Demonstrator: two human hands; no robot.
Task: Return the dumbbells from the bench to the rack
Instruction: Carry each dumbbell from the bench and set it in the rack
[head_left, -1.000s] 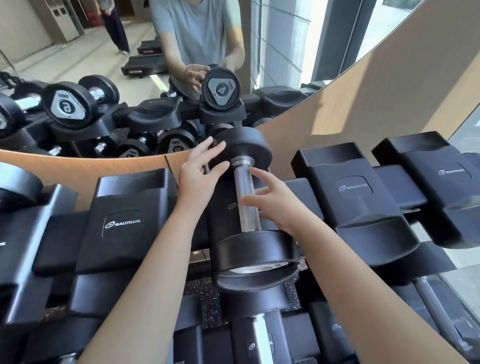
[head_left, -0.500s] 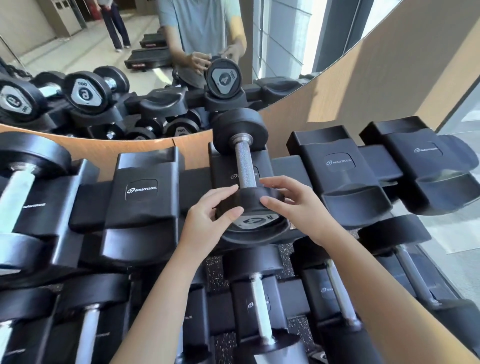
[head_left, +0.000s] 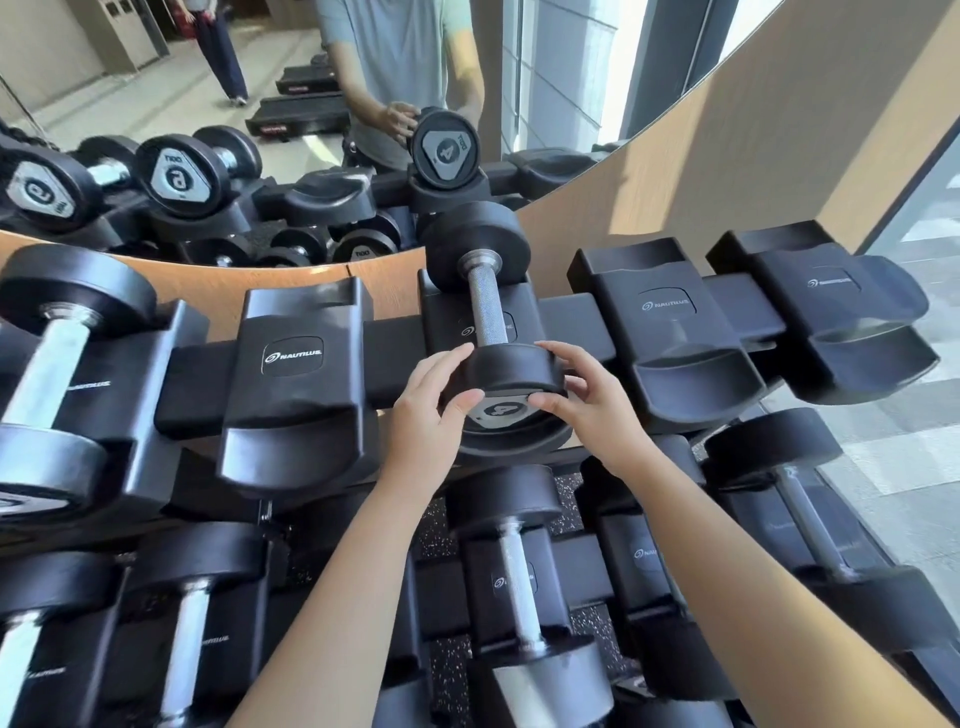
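A small black dumbbell (head_left: 485, 306) with a knurled steel handle and a "4" on its end cap lies in a cradle on the top tier of the black rack (head_left: 291, 358). My left hand (head_left: 426, 415) holds the near head from the left, thumb on the end cap. My right hand (head_left: 592, 405) holds the same head from the right, fingers curled over its rim. The far head rests against the back of the cradle, under the mirror.
An empty cradle (head_left: 298, 379) sits left of the dumbbell and two empty cradles (head_left: 680, 338) to the right. A larger dumbbell (head_left: 52, 364) lies at top left; several more fill the lower tier (head_left: 514, 587). A mirror (head_left: 260, 130) stands behind the rack, with a glass wall on the right.
Both hands slid from the handle down to the near head. The dumbbell settled into its cradle, and my view pulled back slightly from the rack.
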